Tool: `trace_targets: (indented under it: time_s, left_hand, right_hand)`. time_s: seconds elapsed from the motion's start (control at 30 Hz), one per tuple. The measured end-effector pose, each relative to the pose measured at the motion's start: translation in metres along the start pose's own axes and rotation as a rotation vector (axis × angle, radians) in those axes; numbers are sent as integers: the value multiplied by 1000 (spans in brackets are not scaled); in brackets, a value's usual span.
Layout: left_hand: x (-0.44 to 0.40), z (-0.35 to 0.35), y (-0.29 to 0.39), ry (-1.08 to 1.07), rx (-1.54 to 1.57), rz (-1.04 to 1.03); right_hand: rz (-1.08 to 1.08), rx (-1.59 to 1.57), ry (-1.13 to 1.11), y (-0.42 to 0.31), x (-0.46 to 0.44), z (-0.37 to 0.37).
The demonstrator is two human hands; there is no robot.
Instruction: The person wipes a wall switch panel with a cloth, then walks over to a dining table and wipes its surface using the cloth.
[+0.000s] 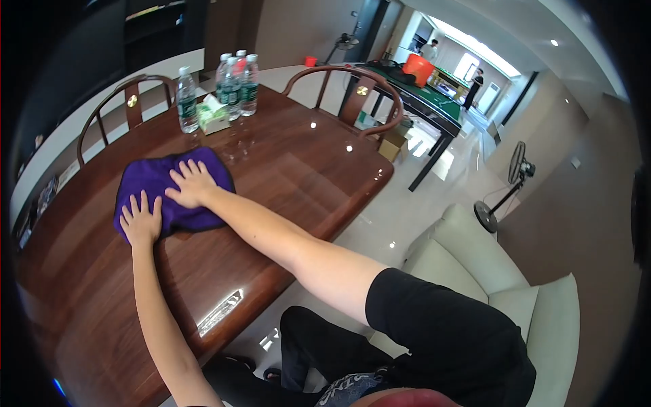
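A purple cloth (150, 178) with a dark edge lies spread on the glossy brown wooden table (291, 176). My left hand (141, 220) rests flat on its near left part, fingers spread. Toward the cloth's right side, my right hand (192, 184) also lies flat with fingers apart. Both palms press on the fabric and neither hand grips it. The cloth's surface looks slightly rumpled between and around the hands.
Beyond the cloth stand a water bottle (186, 102), several more bottles (232, 88) and a tissue pack (213, 115). Wooden chairs (356, 102) line the far side. A pale sofa (468, 251), a black fan (519, 169) and a green-topped table (434, 102) are to the right. Two people are in the background.
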State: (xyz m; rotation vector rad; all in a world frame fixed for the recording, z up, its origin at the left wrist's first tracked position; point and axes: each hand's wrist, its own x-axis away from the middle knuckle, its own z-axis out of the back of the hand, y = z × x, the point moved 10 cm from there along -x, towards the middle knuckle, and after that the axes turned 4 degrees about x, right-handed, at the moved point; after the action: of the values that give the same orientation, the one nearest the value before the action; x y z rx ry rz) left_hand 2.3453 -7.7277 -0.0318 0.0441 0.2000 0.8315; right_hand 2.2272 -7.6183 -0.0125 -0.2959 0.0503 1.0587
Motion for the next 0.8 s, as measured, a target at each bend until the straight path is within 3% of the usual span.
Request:
trace_targets:
  time_s: [0.37,0.8]
  left_hand:
    - [109,16,29,-20,-9,-25]
    - [177,25,35,-4,-7,-32]
  right_hand:
    - [-46,-21,-27,5,110,20]
    - [-50,-38,-30,4,165,29]
